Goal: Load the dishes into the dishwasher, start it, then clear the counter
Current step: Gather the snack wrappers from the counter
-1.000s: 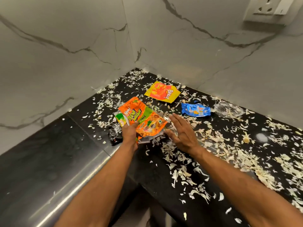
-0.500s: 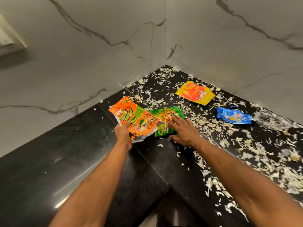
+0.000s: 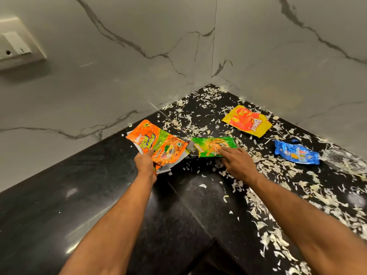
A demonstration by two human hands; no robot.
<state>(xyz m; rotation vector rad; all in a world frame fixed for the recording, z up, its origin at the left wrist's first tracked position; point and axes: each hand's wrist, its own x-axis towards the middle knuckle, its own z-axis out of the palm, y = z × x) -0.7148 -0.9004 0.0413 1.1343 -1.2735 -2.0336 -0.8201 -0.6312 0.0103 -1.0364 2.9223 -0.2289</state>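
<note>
Your left hand (image 3: 146,162) grips a crumpled orange foil snack packet (image 3: 158,144) by its near edge, thumb over the top, holding it raised off the polished black stone counter (image 3: 83,205), while your right hand (image 3: 237,162) lies with fingers spread flat on a green foil noodle wrapper (image 3: 213,148) lying just beside the orange one in the corner. Dishes and dishwasher are nowhere in sight; the work under way looks to be the counter clearing, with the litter being gathered one piece at a time. A yellow and red crisp bag (image 3: 247,121) lies flat further back near the grey marble-veined wall (image 3: 278,56), and a crushed blue biscuit wrapper (image 3: 296,152) sits to its right, next to what seems a clear mesh or film (image 3: 345,161) too blurred to identify. Pale vegetable shavings (image 3: 278,169) are strewn thickly over the right stretch of counter, thinning to almost nothing on the left. To take the green wrapper cleanly, curl your fingertips under its near edge and lift, not drag, since sliding it would likely plough shavings toward the cleaner side. Tuck it against the orange packet in your left hand so the right is free for the yellow and blue ones. Leave the loose shavings for a separate sweep once the wrappers are off. A white wall switch plate (image 3: 17,48) is mounted at upper left.
</note>
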